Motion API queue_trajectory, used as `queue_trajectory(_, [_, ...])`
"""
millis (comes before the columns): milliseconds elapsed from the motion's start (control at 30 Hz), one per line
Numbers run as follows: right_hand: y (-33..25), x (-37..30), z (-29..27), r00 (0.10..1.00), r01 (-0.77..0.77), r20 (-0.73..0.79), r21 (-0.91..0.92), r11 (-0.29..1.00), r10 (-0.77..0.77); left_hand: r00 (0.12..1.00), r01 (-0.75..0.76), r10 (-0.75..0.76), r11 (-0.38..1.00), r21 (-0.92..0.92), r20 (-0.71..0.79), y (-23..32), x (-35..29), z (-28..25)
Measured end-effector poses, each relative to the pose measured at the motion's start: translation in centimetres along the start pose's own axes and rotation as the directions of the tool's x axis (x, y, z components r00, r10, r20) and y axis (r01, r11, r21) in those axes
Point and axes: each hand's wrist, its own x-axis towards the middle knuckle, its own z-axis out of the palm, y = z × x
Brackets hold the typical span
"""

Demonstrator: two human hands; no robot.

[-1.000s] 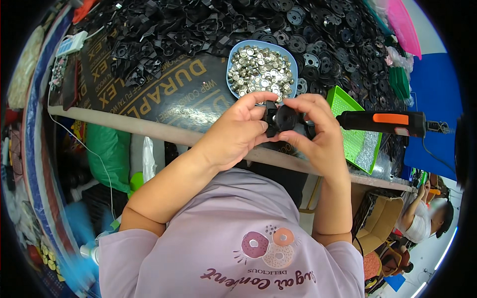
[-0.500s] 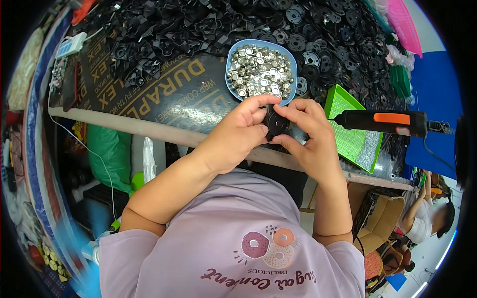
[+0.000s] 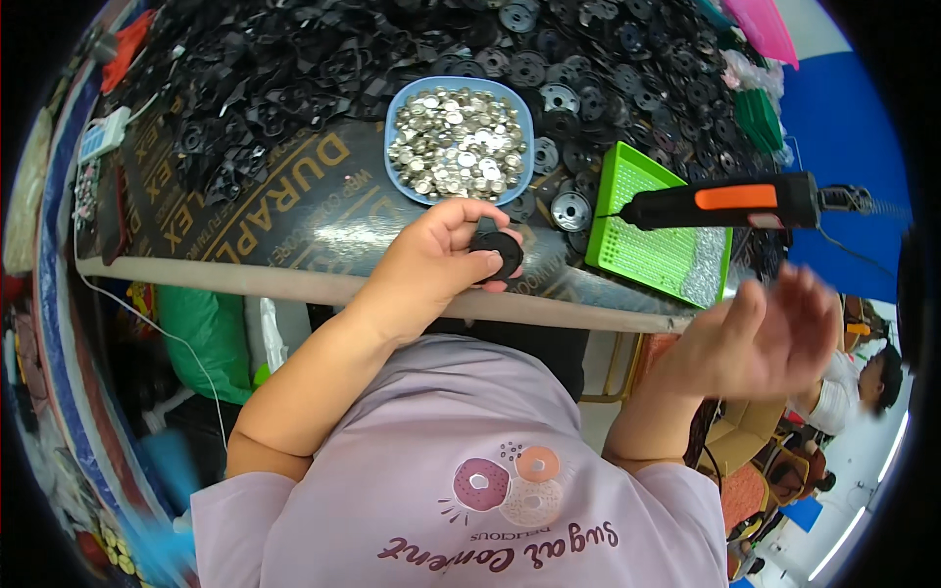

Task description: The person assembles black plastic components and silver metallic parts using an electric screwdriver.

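Note:
My left hand (image 3: pixel 421 265) is closed around a round black plastic part (image 3: pixel 504 257), held over the table's front edge below the bowl. The thumb lies across the part's face, and the fingers curl behind it. Off to the right, my right hand (image 3: pixel 760 338) is raised apart from the part, somewhat blurred, thumb and fingers apart with nothing visible in them. Just beyond that hand, an electric screwdriver (image 3: pixel 750 202), black with an orange strip, hangs level over a green perforated tray (image 3: pixel 610 250). Small silvery screws (image 3: pixel 704 265) lie heaped at the tray's right end.
A blue bowl (image 3: pixel 394 181) full of shiny metal caps stands on the table (image 3: pixel 333 220). Behind it spread heaps of black plastic parts (image 3: pixel 284 88) and black discs (image 3: pixel 637 98). A spring cord (image 3: pixel 863 201) runs from the screwdriver. Another person (image 3: pixel 853 387) sits at far right.
My right hand has let go of the black part and swung right, past the green tray. The left hand keeps the part, now a little further left and turned face up.

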Motion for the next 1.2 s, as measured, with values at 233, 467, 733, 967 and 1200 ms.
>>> queue_trajectory(233, [6.0,-2.2,4.9,0.659,-0.752,0.636,0.564,0.34,0.401,0.983,0.126,-0.131,0.991,0.052,0.129,-1.9,2.4,2.3])
queue_trajectory(467, [5.3,-0.8,3.5,0.7,-0.708,0.437,0.527,0.47,0.565,0.976,0.181,-0.191,0.979,0.092,0.106,-3.2,3.9,3.2])
queue_trajectory(733, [6.4,-2.1,4.0,0.711,-0.702,0.387,0.431,0.567,0.587,0.973,0.211,-0.219,0.971,0.111,0.071,-3.1,4.1,3.4])
queue_trajectory(967, [6.7,-2.3,4.0,0.694,-0.718,0.392,0.432,0.546,0.603,0.972,0.217,-0.225,0.97,0.112,0.065,-3.1,4.1,3.3])
queue_trajectory(1200, [6.8,-2.3,4.1,0.711,-0.703,0.381,0.426,0.57,0.592,0.974,0.208,-0.216,0.971,0.119,0.068,-3.2,4.1,3.4])
